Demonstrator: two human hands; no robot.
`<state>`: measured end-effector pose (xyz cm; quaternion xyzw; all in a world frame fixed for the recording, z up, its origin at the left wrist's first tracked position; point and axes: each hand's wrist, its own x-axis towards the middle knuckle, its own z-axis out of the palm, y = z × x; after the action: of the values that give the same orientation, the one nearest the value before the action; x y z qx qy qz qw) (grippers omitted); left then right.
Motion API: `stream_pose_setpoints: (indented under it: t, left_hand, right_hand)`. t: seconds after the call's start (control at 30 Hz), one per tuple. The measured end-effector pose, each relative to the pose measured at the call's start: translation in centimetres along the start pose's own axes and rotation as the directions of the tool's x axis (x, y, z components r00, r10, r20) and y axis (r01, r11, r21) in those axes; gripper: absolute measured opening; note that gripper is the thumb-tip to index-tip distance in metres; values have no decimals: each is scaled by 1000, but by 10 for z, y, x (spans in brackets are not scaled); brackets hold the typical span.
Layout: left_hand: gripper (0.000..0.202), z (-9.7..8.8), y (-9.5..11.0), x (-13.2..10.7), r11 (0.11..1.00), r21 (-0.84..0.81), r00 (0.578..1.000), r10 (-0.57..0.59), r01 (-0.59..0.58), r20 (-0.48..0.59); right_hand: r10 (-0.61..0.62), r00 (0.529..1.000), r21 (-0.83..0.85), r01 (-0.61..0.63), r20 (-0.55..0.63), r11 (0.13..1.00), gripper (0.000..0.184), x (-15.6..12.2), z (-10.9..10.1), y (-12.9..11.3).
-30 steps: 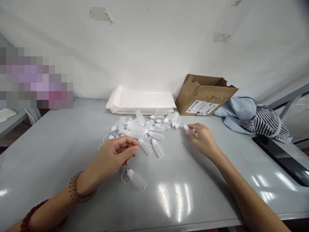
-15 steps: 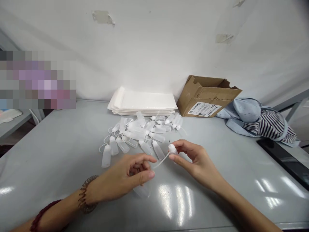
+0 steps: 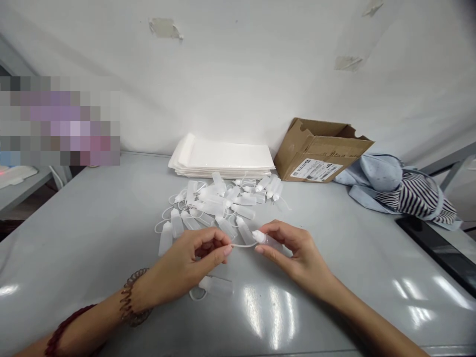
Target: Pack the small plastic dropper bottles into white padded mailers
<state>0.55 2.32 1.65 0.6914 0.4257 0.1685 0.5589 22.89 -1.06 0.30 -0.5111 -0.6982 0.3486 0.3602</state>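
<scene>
A small translucent squeeze bottle (image 3: 270, 242) with a white cap is tilted to the left in my right hand (image 3: 293, 248), its fingers closed round the body just below the cap. From the cap a thin white strap (image 3: 243, 245) runs left to my left hand (image 3: 203, 255), which pinches its free end between thumb and forefinger. Beneath that hand another bottle (image 3: 220, 286) lies on its side with a looped strap. Beyond both hands spreads a pile of similar bottles (image 3: 211, 203), most with white caps and thin straps.
Behind the pile lies a stack of white flat sheets or envelopes (image 3: 230, 156) against the wall. To its right leans an open cardboard box (image 3: 322, 153). Light blue and striped cloth (image 3: 401, 183) and a dark phone-like slab (image 3: 435, 248) lie on the grey table (image 3: 111, 213) at the right.
My left hand has closed on the strap's end. My right hand has tipped the bottle from nearly upright to leaning left. The lone bottle below shows more fully.
</scene>
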Motion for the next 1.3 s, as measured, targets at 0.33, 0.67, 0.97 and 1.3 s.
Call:
stream_pose_setpoints:
  t: [0.33,0.67,0.97,1.3]
  left_hand:
    - [19,6,-8,0,985,113,991,133,-128,-35]
    - [18,5,-8,-1,982,128,988,145,-136,-59]
    - [17,6,-8,0,977,151,985,161,-151,-60]
    - [15,10,-11,-5,890,352,947,319,-289,-31]
  right_hand:
    - [-103,982,0,104,157,995,18,-5,7,-2]
    - [-119,979,5,120,163,993,17,-5,8,-3]
    - [-157,972,-12,162,173,987,18,-7,7,-4]
    - [-277,943,-107,300,185,948,22,-10,8,-3]
